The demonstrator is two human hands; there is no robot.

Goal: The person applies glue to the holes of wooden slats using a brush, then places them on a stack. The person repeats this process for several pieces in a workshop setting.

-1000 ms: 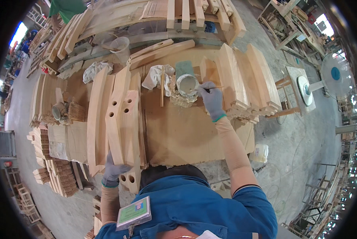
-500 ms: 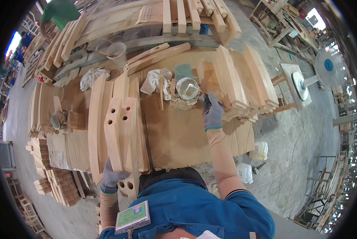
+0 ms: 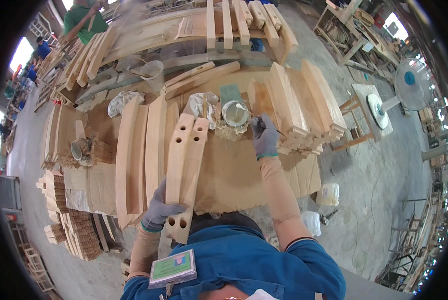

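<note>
My left hand (image 3: 160,209), in a grey glove, is closed round a pair of pale wooden legs (image 3: 186,160) lying side by side. Dark drilled holes show at both ends of the pair, which tilts slightly rightward at its far end. In my gloved right hand (image 3: 265,136) a thin stick is pinched; its tip is too small to make out. That hand is just right of a round glue pot (image 3: 235,114) holding whitish stuff, its outside crusted. Behind the pot lies a green block (image 3: 230,92), and a white rag (image 3: 196,106) is bunched to its left.
Curved wooden pieces (image 3: 130,160) lie left of my left hand, and more are stacked (image 3: 296,107) at the right. Cardboard (image 3: 234,180) covers the table. Beyond are a clear plastic bucket (image 3: 153,75) and a bench with slats. A fan (image 3: 409,82) stands right; a person in green (image 3: 84,22) is far left.
My left hand has lifted the pair of wooden legs away from the row of pieces and moved it right, toward the glue pot. My right hand stays beside the pot.
</note>
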